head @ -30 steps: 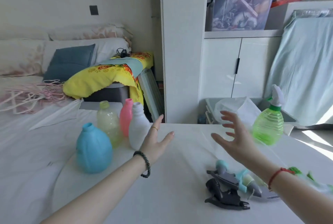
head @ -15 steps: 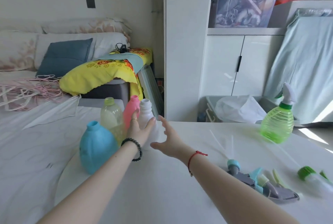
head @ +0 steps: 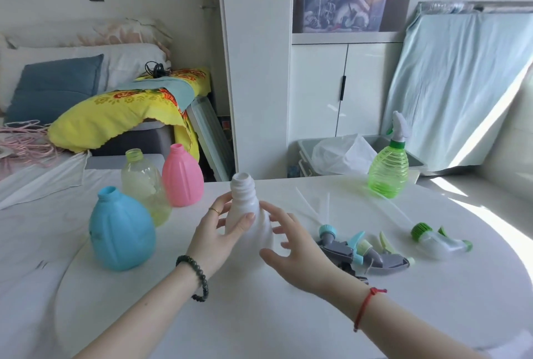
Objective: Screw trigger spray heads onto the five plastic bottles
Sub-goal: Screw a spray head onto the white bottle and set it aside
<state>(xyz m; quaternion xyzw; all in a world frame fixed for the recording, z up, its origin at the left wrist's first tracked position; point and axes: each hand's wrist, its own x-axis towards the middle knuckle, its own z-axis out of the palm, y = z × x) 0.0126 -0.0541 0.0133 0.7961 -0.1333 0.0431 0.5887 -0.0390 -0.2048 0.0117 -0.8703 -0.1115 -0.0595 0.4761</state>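
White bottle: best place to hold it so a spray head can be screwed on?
Grip the white bottle round its wide lower body, from the side, as the left hand does now. It stands upright with the ribbed, threaded neck open on top; a low side grip probably leaves that clear. The right hand is open beside it.
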